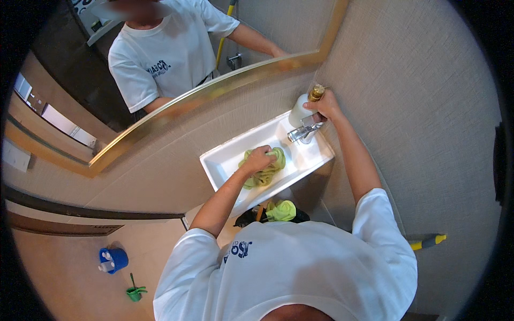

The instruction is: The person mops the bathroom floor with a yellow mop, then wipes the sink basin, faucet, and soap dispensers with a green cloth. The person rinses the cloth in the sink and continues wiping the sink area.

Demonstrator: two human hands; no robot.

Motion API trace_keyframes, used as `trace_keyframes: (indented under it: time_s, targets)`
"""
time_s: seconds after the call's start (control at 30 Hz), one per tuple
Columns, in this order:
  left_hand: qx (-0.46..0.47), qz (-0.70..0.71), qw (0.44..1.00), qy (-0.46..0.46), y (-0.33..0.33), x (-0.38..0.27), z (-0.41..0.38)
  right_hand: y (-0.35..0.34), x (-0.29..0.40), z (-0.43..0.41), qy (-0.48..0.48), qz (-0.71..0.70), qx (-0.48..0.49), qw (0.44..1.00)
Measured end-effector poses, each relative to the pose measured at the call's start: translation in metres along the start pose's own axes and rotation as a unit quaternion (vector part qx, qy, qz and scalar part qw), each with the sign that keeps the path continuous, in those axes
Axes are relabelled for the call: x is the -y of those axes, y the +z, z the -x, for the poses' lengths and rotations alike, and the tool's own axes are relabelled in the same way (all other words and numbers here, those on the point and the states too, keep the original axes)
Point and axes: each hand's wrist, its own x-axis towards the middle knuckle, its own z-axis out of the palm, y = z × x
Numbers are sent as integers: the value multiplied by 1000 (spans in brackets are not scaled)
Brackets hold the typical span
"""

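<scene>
A yellow-green cloth (263, 176) lies bunched in the white rectangular sink (305, 160). My left hand (261, 158) grips its upper part inside the basin. At the sink's far right corner, my right hand (326, 105) is around the upper part of a whitish soap dispenser bottle (297, 111) with a gold-coloured pump top (317, 92); some of its fingers are hidden. The chrome faucet (303, 131) is just below that hand, its spout over the basin. Whether water runs from it I cannot tell.
A gold-framed mirror (209, 89) hangs above the sink. Below the sink is another bright yellow-green cloth (281, 210) by dark items. On the floor at left stand a blue bucket (120, 259) with white bottles and a green container (134, 294). A yellow-and-grey pole (429, 242) is at right.
</scene>
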Motion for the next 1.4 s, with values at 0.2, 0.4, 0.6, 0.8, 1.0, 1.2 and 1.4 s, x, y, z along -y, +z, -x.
trace_keyframes:
  time_s: [0.2, 0.4, 0.6, 0.8, 1.0, 1.2, 1.4]
  targets:
    - [-43, 74, 995, -48, -25, -33, 15, -2, -14, 8, -23, -59, 21, 998]
    - [-98, 230, 966, -61, -54, -61, 32, -21, -2, 82, -191, 49, -142, 970]
    - [-101, 336, 936, 34, -76, -108, 55, 97, -4, 167, -99, -1, 73, 992]
    - [-104, 490, 862, 75, -72, -123, 66, 173, -43, 131, -77, -163, -6, 984]
    - [-222, 565, 794, -2, -61, -62, 91, 136, 4, 133, -29, -368, -29, 929]
    - [-147, 620, 768, -71, -1, -39, 72, 129, 46, 146, 69, -612, 54, 786]
    - [-116, 768, 630, -15, 0, -14, 45, 145, 4, 145, 54, -510, 45, 857]
